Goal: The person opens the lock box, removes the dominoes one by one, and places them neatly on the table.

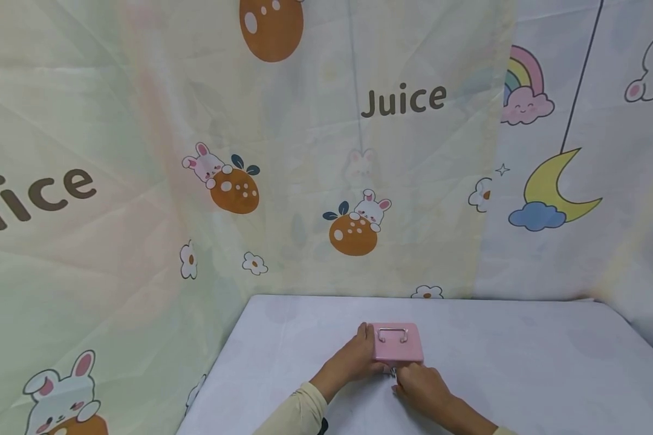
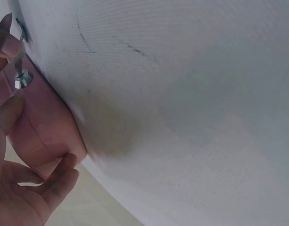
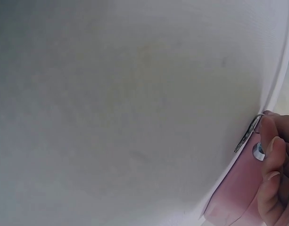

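Note:
A small pink cash box (image 1: 402, 345) with a metal handle (image 1: 393, 334) folded on its lid stands on the table. My left hand (image 1: 354, 357) grips its left side, thumb on the front near the lock and fingers around the corner. In the left wrist view, a round silver lock (image 2: 23, 79) sits in the box's front. My right hand (image 1: 425, 385) pinches a key (image 2: 18, 65) whose shaft meets the lock; how deep it goes I cannot tell. From the same fingers a ring with a second key (image 3: 244, 137) hangs beside the box.
The table (image 1: 511, 362) has a white cover, and its far edge meets a printed curtain (image 1: 305, 272). More curtain (image 1: 114, 290) stands close along the left side. A small dark object (image 1: 323, 426) shows by the left sleeve.

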